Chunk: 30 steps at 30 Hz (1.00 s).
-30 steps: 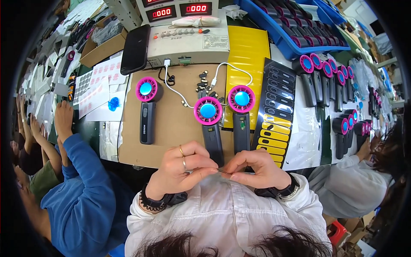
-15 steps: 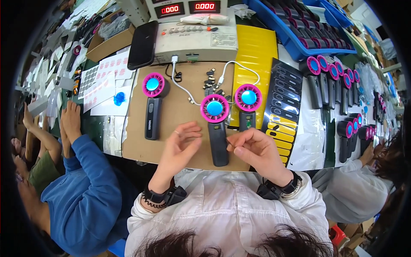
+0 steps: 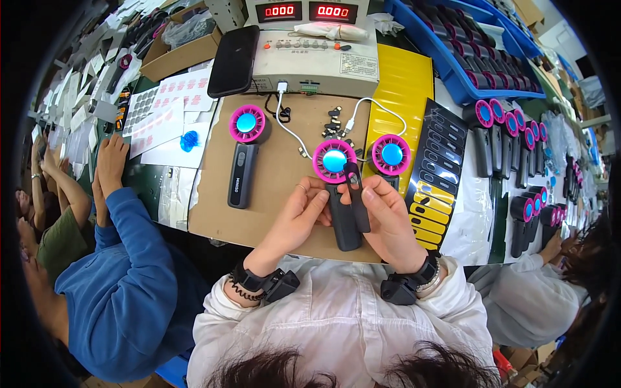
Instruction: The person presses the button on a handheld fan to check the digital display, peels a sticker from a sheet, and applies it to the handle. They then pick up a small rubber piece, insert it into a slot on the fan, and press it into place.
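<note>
Nearest to us, black wristbands [image 3: 279, 284] cross the cuffs of a white shirt [image 3: 323, 323]. Beyond them, the left hand [image 3: 292, 218] curls its thumb and fingers close together beside the left edge of the central handheld fan [image 3: 345, 226]; we cannot tell whether they grip anything. The right hand [image 3: 396, 226] pinches a slim dark panel [image 3: 360, 210] between thumb and fingers, its cutout uppermost. The panel stands slightly tilted over the right side of the fan's handle, between the two hands; contact is unclear.

We judge this unit to be partway through: the panel is separate from its sheet but does not lie aligned along the handle. The left-hand fan [image 3: 242, 178], flat on the cardboard sheet [image 3: 278, 178], bears a finished front with a button, whereas the right-hand fan [image 3: 391, 155] has its handle mostly hidden. On the panel sheet [image 3: 445, 155], black pieces remain in the upper rows, and the lower ones show yellow gaps.

Farther off, we note a white cable [image 3: 281, 103] plugged into a test box [image 3: 310, 68], a phone [image 3: 234, 61] leaning against it, and a blue crate [image 3: 479, 96] of more fans
</note>
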Motion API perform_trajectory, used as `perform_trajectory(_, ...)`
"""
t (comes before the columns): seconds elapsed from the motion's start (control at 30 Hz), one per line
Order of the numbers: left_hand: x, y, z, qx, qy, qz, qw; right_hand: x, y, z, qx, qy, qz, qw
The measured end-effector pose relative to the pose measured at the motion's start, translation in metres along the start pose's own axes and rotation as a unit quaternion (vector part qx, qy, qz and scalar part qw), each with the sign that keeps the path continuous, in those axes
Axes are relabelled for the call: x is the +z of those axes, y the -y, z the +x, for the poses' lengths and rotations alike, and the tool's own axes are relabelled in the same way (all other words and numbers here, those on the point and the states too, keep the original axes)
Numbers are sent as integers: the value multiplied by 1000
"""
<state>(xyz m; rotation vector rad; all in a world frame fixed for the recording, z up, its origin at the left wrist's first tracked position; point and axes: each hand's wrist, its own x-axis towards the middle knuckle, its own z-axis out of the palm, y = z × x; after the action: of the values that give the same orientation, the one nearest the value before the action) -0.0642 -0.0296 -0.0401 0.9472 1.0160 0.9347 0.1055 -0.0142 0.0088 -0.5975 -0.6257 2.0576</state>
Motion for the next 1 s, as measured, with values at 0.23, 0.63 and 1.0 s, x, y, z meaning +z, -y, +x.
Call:
perform_trajectory(0.23,10,-1,4,-35,-39,-75,996,3,7,3,-23,10,53,998)
perform_trajectory(0.63,40,-47,13,-3,111,-449,887,29,41,-8,-148,10,37,988)
perform_trajectory(1.0,55,-105,-3,1,215,-479,851,20,79,-33,-243,40,48,968)
